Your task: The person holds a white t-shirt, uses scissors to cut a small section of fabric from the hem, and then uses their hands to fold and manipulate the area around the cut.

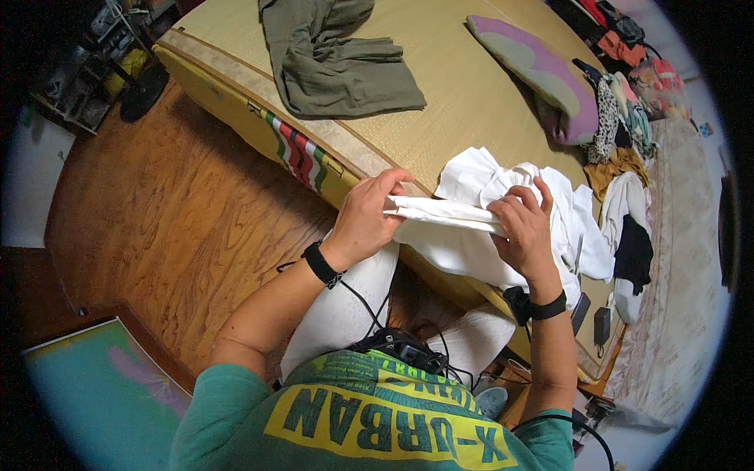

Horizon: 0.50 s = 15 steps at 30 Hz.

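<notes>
A white garment (463,247) lies bunched over the near edge of the mat-covered bed, part of it hanging toward my lap. Between my two hands a folded strip of its cloth is stretched out level. My left hand (369,212) pinches the strip's left end, fingers curled over it. At the other end my right hand (522,228) grips the cloth, with the index finger raised. Which part of the garment the strip is cannot be made out. Just right of the garment lie thin metal scissors (579,255), partly against the cloth.
Olive-green trousers (338,74) lie on the bed mat (440,86) at the far side. A purple and grey pillow (542,74) sits to the right, beside a pile of mixed clothes (620,118). Small dark boxes (602,326) stand near the bed's right corner. Cables cross my lap.
</notes>
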Available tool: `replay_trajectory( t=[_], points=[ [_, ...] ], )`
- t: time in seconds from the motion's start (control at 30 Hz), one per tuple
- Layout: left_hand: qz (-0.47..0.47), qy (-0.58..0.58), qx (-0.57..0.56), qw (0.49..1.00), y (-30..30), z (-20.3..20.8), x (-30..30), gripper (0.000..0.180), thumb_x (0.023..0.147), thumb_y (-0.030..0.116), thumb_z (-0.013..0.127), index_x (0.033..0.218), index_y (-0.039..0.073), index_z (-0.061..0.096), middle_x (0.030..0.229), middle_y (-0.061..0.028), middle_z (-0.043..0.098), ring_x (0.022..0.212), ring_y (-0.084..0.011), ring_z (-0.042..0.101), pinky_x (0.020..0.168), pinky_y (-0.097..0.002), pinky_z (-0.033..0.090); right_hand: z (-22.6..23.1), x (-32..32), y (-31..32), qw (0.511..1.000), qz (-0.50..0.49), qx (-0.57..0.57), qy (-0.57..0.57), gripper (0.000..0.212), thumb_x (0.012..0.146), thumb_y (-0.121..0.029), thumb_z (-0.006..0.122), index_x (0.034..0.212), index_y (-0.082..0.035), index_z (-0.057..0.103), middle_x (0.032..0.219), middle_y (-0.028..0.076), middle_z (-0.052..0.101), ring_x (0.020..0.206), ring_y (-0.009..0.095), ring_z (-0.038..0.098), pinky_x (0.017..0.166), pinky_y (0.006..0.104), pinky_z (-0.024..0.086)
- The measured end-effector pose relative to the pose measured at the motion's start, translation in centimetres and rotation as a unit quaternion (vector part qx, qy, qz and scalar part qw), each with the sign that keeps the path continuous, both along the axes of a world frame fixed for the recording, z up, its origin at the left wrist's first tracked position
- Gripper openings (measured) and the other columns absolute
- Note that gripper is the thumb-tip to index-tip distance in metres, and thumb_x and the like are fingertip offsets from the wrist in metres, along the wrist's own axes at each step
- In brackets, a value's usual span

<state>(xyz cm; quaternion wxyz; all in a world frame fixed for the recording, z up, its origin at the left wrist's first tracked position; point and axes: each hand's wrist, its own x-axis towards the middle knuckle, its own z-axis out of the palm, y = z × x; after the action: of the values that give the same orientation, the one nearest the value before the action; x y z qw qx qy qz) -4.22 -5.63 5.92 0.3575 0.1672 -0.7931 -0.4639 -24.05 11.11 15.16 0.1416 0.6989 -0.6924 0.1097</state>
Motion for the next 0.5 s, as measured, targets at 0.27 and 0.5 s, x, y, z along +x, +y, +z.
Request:
replay_trajectory(
  t=[0.27,0.5],
  points=[
    [-0.031,0.002,-0.037,0.999,2.8,1.0,1.3,0.025,0.070,-0.006,0.064,0.092,0.004,0.061,0.088,-0.0105,0.062,0.079,-0.0272,0.061,0.068,-0.0332,0.049,-0.3,-0.6,5.0,0.998,-0.051,0.028,-0.031,0.029,0.057,-0.004,0.073,0.082,-0.014,0.061,0.075,0.001,0.054,0.085,0.020,0.055,0.104,0.0452,0.029],
    [-0.079,0.011,0.053,0.995,4.0,2.1,2.5,0.025,0.072,-0.012,0.060,0.093,0.000,0.061,0.090,-0.0078,0.059,0.082,-0.0171,0.060,0.072,-0.0266,0.049,-0.5,0.1,7.6,0.990,-0.023,-0.025,-0.140,0.030,0.055,-0.012,0.071,0.081,-0.012,0.057,0.090,0.002,0.057,0.101,0.024,0.055,0.106,0.0455,0.025]
  ],
)
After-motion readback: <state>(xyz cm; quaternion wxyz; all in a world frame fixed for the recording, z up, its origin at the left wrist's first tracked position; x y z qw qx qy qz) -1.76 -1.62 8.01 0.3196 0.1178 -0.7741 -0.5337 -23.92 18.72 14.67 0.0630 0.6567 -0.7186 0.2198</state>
